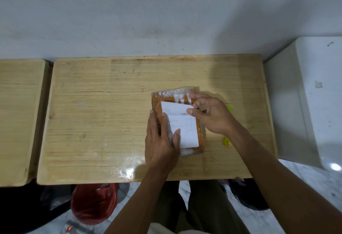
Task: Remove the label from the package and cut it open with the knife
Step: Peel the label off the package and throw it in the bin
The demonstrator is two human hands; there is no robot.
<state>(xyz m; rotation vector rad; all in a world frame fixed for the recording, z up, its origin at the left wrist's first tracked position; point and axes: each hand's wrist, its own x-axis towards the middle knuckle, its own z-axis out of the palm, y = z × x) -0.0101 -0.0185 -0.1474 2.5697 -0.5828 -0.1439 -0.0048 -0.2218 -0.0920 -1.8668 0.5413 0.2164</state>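
Orange package [200,133]: wrapped in clear, shiny plastic, lying flat on the wooden table [103,107], right of the table's middle and nearer its front edge than its back.
Label [182,122]: white paper with faint print, on top of the package; its far right corner is lifted off the wrap, while the rest looks flat against the package.
Right hand [212,115]: reaches in from the package's right side, wrist raised, palm turned down and left; thumb and forefinger are pinched together on the label's lifted corner, and the other fingers curl loosely above the package's far right part.
Left hand [161,141]: lies palm down on the package's left edge, fingers straight and close together pointing away from the person, thumb spread apart onto the label's near left part, pressing flat with nothing clasped.
Forearms: both bare, coming up from the table's front edge and angling in toward the package.
Yellow-green object [228,141]: on the table just right of the package, mostly hidden by the right wrist; 2 bits show, and what it is cannot be told.
Second table [16,119]: same wood, well left of the package.
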